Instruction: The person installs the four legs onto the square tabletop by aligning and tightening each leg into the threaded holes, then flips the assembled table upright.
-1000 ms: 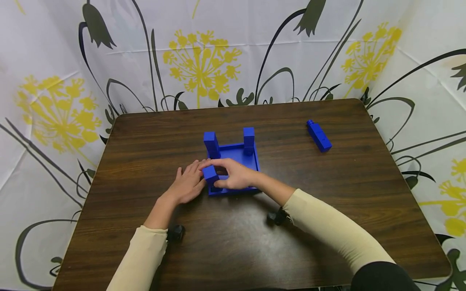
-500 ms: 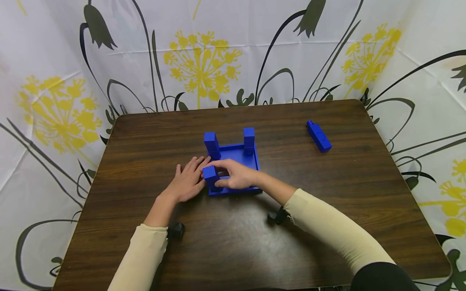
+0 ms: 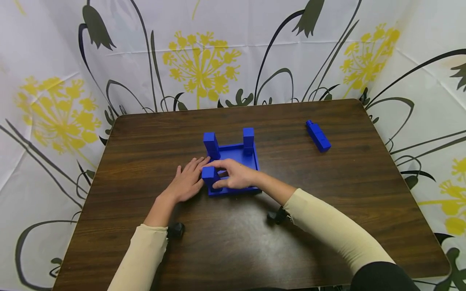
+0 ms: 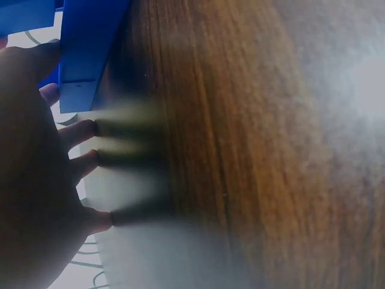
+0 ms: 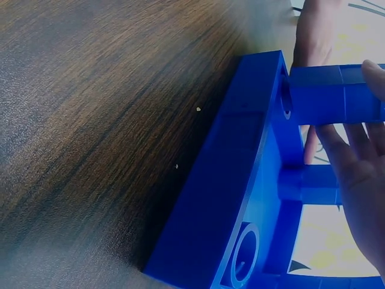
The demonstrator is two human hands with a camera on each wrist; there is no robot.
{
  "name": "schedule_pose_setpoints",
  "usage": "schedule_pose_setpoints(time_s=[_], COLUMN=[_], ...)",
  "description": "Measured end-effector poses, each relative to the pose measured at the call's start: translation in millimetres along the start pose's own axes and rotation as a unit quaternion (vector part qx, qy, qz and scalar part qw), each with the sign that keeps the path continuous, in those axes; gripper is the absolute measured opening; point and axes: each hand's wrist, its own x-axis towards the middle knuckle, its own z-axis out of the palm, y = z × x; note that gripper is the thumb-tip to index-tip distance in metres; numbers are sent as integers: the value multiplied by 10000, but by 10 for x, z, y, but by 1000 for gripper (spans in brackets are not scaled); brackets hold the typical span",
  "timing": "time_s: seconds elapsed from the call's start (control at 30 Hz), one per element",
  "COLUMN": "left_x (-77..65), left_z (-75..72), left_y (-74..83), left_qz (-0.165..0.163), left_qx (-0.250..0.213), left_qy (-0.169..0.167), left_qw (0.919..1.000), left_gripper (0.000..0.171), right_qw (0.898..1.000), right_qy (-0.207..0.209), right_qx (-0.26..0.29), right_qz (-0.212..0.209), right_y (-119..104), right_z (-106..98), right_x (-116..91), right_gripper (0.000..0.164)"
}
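A blue square tray-like base (image 3: 238,155) lies in mid-table with raised edges and round corner sockets. Blue square legs stand at its far left (image 3: 211,145) and far right (image 3: 248,140) corners. At the near left corner my right hand (image 3: 234,174) grips another blue leg (image 3: 209,174) between thumb and fingers. In the right wrist view this leg (image 5: 331,96) stands in line with its corner socket, its lower end right at the rim. The near right socket (image 5: 245,256) shows as an open ring. My left hand (image 3: 187,182) lies with spread, straight fingers along the base's left side.
One more blue leg (image 3: 318,136), with a narrower round end, lies on its side at the back right of the brown wooden table (image 3: 346,194). A flower-patterned curtain (image 3: 225,52) hangs behind the table. Dark wrist cameras (image 3: 176,230) hang beside both forearms.
Both hands stay nearly where they were. My left fingers have slid slightly along the base's left side. The gripped leg's top has shifted very slightly in my right hand.
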Motion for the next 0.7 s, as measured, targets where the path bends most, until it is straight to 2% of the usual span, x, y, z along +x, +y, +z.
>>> schedule_pose_setpoints(time_s=[0.3, 0.7], left_x=[15, 23], left_z=[48, 41], left_y=[-9, 27], left_qz=[-70, -147], left_qx=[-24, -113], left_qy=[42, 7], left_qw=[10000, 9998], left_gripper=[62, 64], right_qw=[9983, 9949], right_qy=[484, 861], right_qx=[-299, -519], right_qz=[133, 46], right_y=[-18, -12], right_z=[47, 102], right_x=[19, 45], right_gripper=[57, 46])
